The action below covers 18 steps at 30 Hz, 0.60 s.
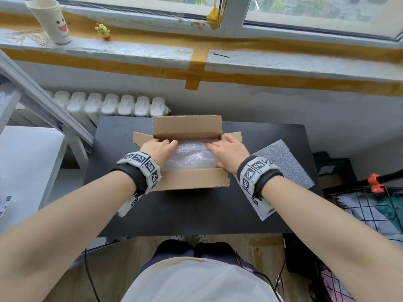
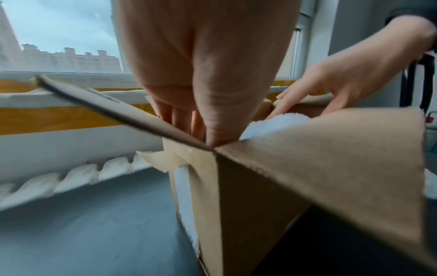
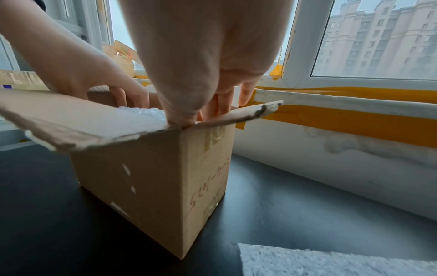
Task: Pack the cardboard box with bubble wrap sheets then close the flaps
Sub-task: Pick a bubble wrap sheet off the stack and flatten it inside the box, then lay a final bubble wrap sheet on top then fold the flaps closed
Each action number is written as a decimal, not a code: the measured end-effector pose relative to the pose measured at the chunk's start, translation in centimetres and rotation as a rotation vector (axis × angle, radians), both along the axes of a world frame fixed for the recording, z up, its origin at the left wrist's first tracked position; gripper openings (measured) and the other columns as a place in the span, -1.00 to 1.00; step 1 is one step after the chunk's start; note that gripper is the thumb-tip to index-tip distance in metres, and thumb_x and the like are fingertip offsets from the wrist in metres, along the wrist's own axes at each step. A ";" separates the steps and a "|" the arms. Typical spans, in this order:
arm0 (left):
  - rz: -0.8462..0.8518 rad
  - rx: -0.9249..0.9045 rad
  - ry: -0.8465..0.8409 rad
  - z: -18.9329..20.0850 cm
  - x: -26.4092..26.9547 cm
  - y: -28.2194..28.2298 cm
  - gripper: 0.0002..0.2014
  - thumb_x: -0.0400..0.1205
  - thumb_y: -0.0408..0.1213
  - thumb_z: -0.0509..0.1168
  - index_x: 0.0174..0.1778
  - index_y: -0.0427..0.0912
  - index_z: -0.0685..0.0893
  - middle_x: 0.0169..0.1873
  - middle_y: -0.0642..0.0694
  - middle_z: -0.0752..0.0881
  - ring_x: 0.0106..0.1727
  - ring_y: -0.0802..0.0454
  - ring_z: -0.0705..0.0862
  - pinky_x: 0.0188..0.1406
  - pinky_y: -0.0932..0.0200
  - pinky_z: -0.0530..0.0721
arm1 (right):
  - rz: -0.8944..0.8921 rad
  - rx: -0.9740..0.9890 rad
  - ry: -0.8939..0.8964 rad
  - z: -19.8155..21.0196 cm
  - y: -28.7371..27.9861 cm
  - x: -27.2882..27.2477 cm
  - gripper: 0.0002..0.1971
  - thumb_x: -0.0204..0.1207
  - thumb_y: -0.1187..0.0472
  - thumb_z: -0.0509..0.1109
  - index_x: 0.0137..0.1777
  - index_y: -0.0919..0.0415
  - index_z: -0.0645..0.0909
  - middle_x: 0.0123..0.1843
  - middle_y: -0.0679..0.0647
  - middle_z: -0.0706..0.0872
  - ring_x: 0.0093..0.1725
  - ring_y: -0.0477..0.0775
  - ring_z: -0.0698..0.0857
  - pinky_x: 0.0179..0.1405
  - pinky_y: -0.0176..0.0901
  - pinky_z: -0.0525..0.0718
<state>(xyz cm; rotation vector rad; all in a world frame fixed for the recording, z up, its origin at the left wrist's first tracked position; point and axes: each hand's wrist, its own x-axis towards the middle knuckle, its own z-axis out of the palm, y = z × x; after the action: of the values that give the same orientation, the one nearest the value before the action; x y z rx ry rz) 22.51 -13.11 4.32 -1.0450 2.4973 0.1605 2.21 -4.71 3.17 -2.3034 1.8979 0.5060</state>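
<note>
An open cardboard box (image 1: 192, 178) stands in the middle of a black table (image 1: 196, 212), all its flaps up or spread outward. A clear bubble wrap sheet (image 1: 192, 156) fills the inside. My left hand (image 1: 162, 147) reaches into the left end, fingers pointing down along the wall (image 2: 187, 121). My right hand (image 1: 226, 150) lies over the right end, its spread fingers pressing on the wrap (image 3: 144, 115). Neither hand grips anything. A second bubble wrap sheet (image 1: 281, 168) lies flat on the table right of the box, partly under my right wrist.
A white radiator (image 1: 109, 104) runs behind the table's far left edge. On the taped windowsill stand a paper cup (image 1: 51, 20) and a small yellow toy (image 1: 103, 31). A white surface (image 1: 26, 162) is on the left, a wire basket (image 1: 370, 210) on the right.
</note>
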 end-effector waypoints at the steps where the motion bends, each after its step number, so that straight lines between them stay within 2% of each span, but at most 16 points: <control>1: -0.010 -0.011 -0.011 0.1 -0.1 0.0 -0.52 0.48 -0.50 0.35 0.27 -0.19 0.35 0.08 -0.14 0.60 0.15 -0.16 0.59 0.01 0.04 0.57 | 0.000 -0.001 -0.010 0.0 0.0 -0.1 -0.30 0.48 0.10 0.43 0.56 0.20 0.21 0.49 0.06 0.50 0.46 0.07 0.45 0.60 0.01 0.08; 5: 0.016 0.112 -0.056 0.8 0.1 -0.8 -0.65 0.43 -0.46 0.38 0.09 -0.21 0.47 -0.01 -0.16 0.67 0.03 -0.17 0.66 -0.18 0.01 0.64 | 0.000 -0.020 -0.085 0.4 0.6 -0.4 -0.29 0.48 0.08 0.44 0.56 0.19 0.21 0.52 0.06 0.45 0.49 0.07 0.40 0.59 -0.09 0.08; 7: 0.017 0.190 -0.099 1.5 0.1 -1.2 -0.67 0.38 -0.43 0.42 0.06 -0.21 0.60 -0.01 -0.15 0.72 -0.01 -0.15 0.70 -0.17 0.03 0.70 | -0.027 -0.045 -0.132 0.6 1.2 -0.5 -0.29 0.49 0.06 0.43 0.57 0.19 0.21 0.55 0.08 0.41 0.52 0.07 0.36 0.59 -0.12 0.07; 9: 0.012 0.201 -0.092 2.2 -0.2 -1.3 -0.66 0.42 -0.46 0.36 0.12 -0.21 0.64 0.04 -0.16 0.73 0.01 -0.15 0.70 -0.10 0.04 0.71 | -0.083 -0.076 -0.195 0.7 1.8 -0.5 -0.31 0.51 0.01 0.40 0.57 0.19 0.23 0.58 0.11 0.37 0.56 0.08 0.32 0.60 -0.10 0.09; 11: -0.008 0.159 -0.018 3.0 -0.9 -1.1 -0.61 0.50 -0.47 0.23 0.26 -0.18 0.59 0.11 -0.16 0.69 0.10 -0.17 0.68 -0.02 0.00 0.70 | -0.137 -0.107 -0.254 0.8 2.3 -0.3 -0.34 0.54 -0.04 0.35 0.56 0.20 0.26 0.58 0.13 0.37 0.56 0.12 0.32 0.59 -0.06 0.15; 13: -0.031 0.094 0.092 3.6 -1.7 -0.7 -0.60 0.57 -0.40 0.16 0.34 -0.09 0.52 0.17 -0.13 0.66 0.16 -0.17 0.64 0.00 -0.04 0.68 | -0.178 -0.144 -0.292 0.8 2.6 -0.4 -0.36 0.56 -0.05 0.32 0.55 0.22 0.28 0.57 0.16 0.39 0.55 0.14 0.36 0.57 -0.03 0.22; 16: -0.044 0.038 0.288 3.9 -3.5 0.7 -0.66 0.64 -0.27 0.15 0.35 -0.12 0.49 0.22 -0.12 0.63 0.22 -0.16 0.59 0.04 -0.08 0.65 | -0.223 -0.191 -0.322 1.1 3.1 -1.1 -0.41 0.58 -0.01 0.30 0.54 0.22 0.31 0.55 0.15 0.42 0.53 0.12 0.39 0.53 -0.03 0.28; 18: -0.060 0.023 0.436 3.8 -4.9 1.8 -0.68 0.64 -0.29 0.16 0.32 -0.17 0.51 0.24 -0.13 0.61 0.25 -0.14 0.56 0.07 -0.12 0.63 | -0.239 -0.217 -0.330 1.5 3.6 -2.1 -0.45 0.59 0.01 0.29 0.52 0.21 0.34 0.54 0.13 0.44 0.50 0.12 0.42 0.51 -0.04 0.26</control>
<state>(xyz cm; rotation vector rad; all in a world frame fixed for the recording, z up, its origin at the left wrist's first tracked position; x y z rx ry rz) 17.66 -11.29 8.15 -1.0108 2.9001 0.4408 0.13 -1.15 4.69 -2.0701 2.0976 -0.1068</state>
